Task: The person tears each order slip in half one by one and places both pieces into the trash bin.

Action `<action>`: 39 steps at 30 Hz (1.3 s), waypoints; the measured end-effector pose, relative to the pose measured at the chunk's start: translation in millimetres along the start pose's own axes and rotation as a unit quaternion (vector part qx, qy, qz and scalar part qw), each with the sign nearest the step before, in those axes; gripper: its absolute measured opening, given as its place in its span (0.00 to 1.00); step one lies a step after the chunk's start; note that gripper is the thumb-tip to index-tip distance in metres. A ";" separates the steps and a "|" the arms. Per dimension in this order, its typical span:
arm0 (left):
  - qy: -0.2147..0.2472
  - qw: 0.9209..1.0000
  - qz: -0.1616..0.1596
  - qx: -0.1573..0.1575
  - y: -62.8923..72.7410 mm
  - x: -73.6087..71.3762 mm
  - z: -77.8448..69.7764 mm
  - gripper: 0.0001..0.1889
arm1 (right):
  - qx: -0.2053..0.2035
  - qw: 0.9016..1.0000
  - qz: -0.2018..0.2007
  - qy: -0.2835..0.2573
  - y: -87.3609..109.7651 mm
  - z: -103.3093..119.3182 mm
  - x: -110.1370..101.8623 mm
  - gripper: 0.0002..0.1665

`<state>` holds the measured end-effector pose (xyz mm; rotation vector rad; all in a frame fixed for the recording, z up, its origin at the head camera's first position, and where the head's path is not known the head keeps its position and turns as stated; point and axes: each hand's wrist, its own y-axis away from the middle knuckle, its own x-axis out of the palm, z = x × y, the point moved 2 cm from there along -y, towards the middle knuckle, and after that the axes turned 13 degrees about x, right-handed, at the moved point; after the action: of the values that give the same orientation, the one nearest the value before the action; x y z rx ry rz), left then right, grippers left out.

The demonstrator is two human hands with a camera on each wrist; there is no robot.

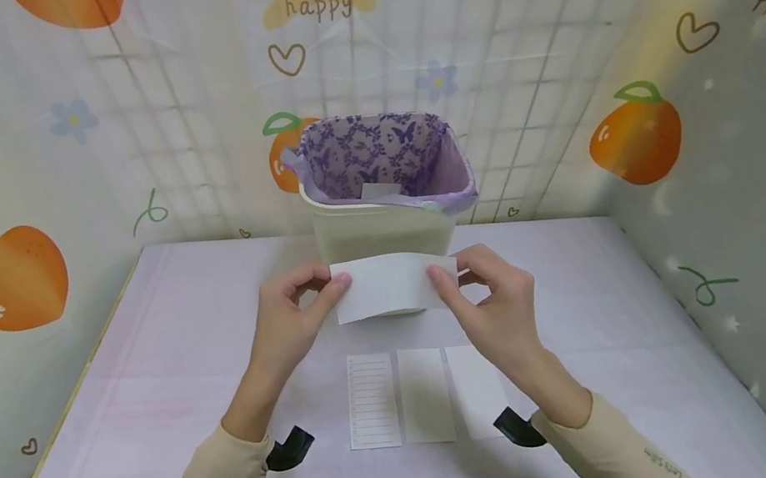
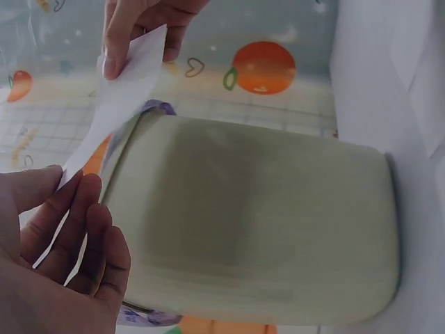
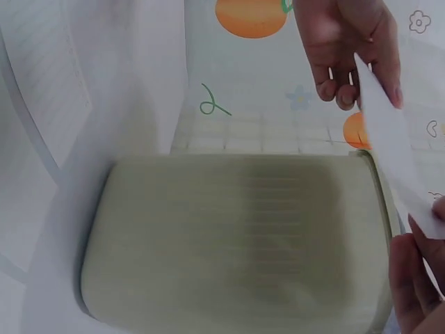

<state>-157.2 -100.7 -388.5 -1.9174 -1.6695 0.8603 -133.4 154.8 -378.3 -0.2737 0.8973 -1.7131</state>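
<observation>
A white sheet of paper (image 1: 383, 285), slightly bowed, is stretched sideways between both hands, above the table and in front of the bin. My left hand (image 1: 289, 314) pinches its left end between thumb and fingers. At the right end, my right hand (image 1: 490, 289) pinches it the same way. In the left wrist view the paper (image 2: 132, 87) runs from the near left hand (image 2: 62, 236) up to the right hand. Below the hands lie three paper cards in a row: a lined card (image 1: 370, 402), a blank card (image 1: 425, 397) and another pale card (image 1: 474, 384), partly behind the right arm.
A pale green bin (image 1: 382, 231) stands at the back of the table, lined with a purple patterned bag (image 1: 375, 143). A white piece (image 1: 381, 189) shows inside it. Printed curtains (image 1: 195, 118) hang behind and beside the white-covered table (image 1: 148, 380).
</observation>
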 end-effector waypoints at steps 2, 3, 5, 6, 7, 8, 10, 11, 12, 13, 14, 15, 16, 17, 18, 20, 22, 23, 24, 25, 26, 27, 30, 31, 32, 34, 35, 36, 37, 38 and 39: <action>0.001 1.000 -0.003 0.011 -4.9 0.4 -2.7 0.05 | -0.001 1.000 -0.001 -0.001 -2.5 1.4 -2.1 0.09; 0.003 1.000 -0.004 0.017 -7.3 0.4 -3.8 0.05 | -0.002 1.000 -0.002 -0.001 -3.6 2.1 -3.0 0.09; 0.006 1.000 -0.008 0.029 -11.6 0.2 -5.8 0.05 | -0.006 1.000 -0.004 -0.001 -5.8 3.5 -4.7 0.09; 0.009 0.999 -0.010 0.033 -13.4 0.3 -6.5 0.05 | -0.009 1.000 -0.005 -0.002 -7.0 4.4 -5.3 0.09; 0.011 0.999 -0.013 0.038 -15.2 0.3 -7.3 0.05 | -0.012 1.000 -0.004 -0.002 -8.4 5.2 -5.7 0.09; 0.014 0.999 -0.015 0.042 -16.9 0.4 -8.1 0.05 | -0.015 1.000 -0.004 -0.002 -10.0 6.2 -6.1 0.08; 0.016 0.999 -0.021 0.047 -19.9 0.5 -9.4 0.05 | -0.019 1.000 -0.004 -0.003 -13.4 8.1 -6.8 0.08; 0.016 0.998 -0.023 0.048 -21.2 0.6 -9.9 0.05 | -0.020 1.000 -0.004 -0.004 -15.3 9.0 -7.1 0.08; 0.016 0.998 -0.025 0.049 -22.4 0.9 -10.5 0.05 | -0.021 1.000 -0.005 -0.004 -17.0 9.8 -7.5 0.08; 0.015 0.998 -0.026 0.050 -23.7 1.1 -10.9 0.05 | -0.020 1.000 -0.006 -0.004 -18.6 10.4 -7.9 0.09; 0.014 0.998 -0.027 0.051 -25.0 1.4 -11.6 0.06 | -0.019 1.000 -0.007 -0.003 -19.8 10.8 -8.3 0.09; 0.014 0.998 -0.028 0.053 -26.2 1.5 -12.1 0.06 | -0.017 1.000 -0.008 -0.002 -20.8 10.9 -8.8 0.09; 0.014 0.998 -0.028 0.055 -27.6 1.9 -12.9 0.06 | -0.016 1.000 -0.008 0.001 -21.5 11.0 -9.4 0.09; 0.014 0.998 -0.029 0.056 -28.9 2.2 -13.3 0.06 | -0.014 1.000 -0.008 0.004 -22.1 11.1 -9.9 0.10; 0.015 0.998 -0.030 0.058 -30.2 2.5 -14.2 0.05 | -0.012 1.000 -0.008 0.007 -22.6 11.2 -10.4 0.10; 0.017 0.997 -0.032 0.061 -32.8 2.9 -15.5 0.04 | -0.010 1.000 -0.008 0.010 -23.7 11.5 -11.4 0.11; 0.019 0.997 -0.034 0.062 -34.9 2.9 -16.8 0.04 | -0.010 1.000 -0.008 0.010 -25.4 12.1 -11.9 0.11; 0.019 0.997 -0.035 0.062 -35.9 2.8 -17.5 0.04 | -0.010 1.000 -0.008 0.010 -26.5 12.6 -12.0 0.11; 0.020 0.997 -0.037 0.063 -37.0 2.6 -18.3 0.04 | -0.011 1.000 -0.008 0.010 -27.8 13.1 -12.0 0.11; 0.021 0.997 -0.040 0.062 -38.3 2.4 -19.1 0.04 | -0.012 1.000 -0.007 0.012 -29.4 13.7 -12.0 0.11; 0.022 0.997 -0.042 0.061 -39.5 2.1 -20.1 0.04 | -0.013 1.000 -0.007 0.013 -31.1 14.3 -12.0 0.11; 0.023 0.997 -0.044 0.060 -40.9 1.9 -21.1 0.04 | -0.014 1.000 -0.009 0.016 -32.8 15.1 -12.1 0.11; 0.023 0.997 -0.048 0.059 -46.6 1.9 -23.7 0.04 | -0.016 1.000 -0.011 0.024 -38.6 16.4 -13.6 0.11; 0.022 0.997 -0.049 0.059 -48.8 1.9 -24.5 0.04 | -0.015 0.999 -0.011 0.026 -40.7 16.9 -14.4 0.11; 0.021 0.997 -0.049 0.059 -50.9 2.0 -25.3 0.05 | -0.015 0.999 -0.012 0.026 -42.8 17.2 -15.0 0.10; 0.019 0.997 -0.051 0.061 -55.3 2.5 -26.9 0.05 | -0.013 0.999 -0.013 0.029 -46.9 17.7 -16.6 0.10; 0.017 0.997 -0.053 0.062 -57.4 2.8 -27.9 0.05 | -0.012 0.999 -0.014 0.029 -48.9 18.2 -17.3 0.10; 0.014 0.996 -0.054 0.063 -59.8 3.4 -28.8 0.05 | -0.010 0.999 -0.014 0.029 -50.9 18.4 -17.8 0.09; 0.012 0.996 -0.056 0.066 -62.0 3.9 -29.7 0.05 | -0.008 0.999 -0.014 0.028 -52.8 18.7 -18.1 0.09; 0.009 0.996 -0.057 0.066 -64.1 4.4 -30.3 0.05 | -0.006 1.000 -0.013 0.026 -54.4 18.7 -18.3 0.09; 0.006 0.996 -0.057 0.065 -66.0 4.9 -30.6 0.06 | -0.003 1.000 -0.013 0.023 -55.9 18.6 -18.3 0.09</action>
<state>-181.4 -83.2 -322.0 -1.7197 -1.6570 0.8875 -156.5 168.1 -322.7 -0.2509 0.9362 -1.7485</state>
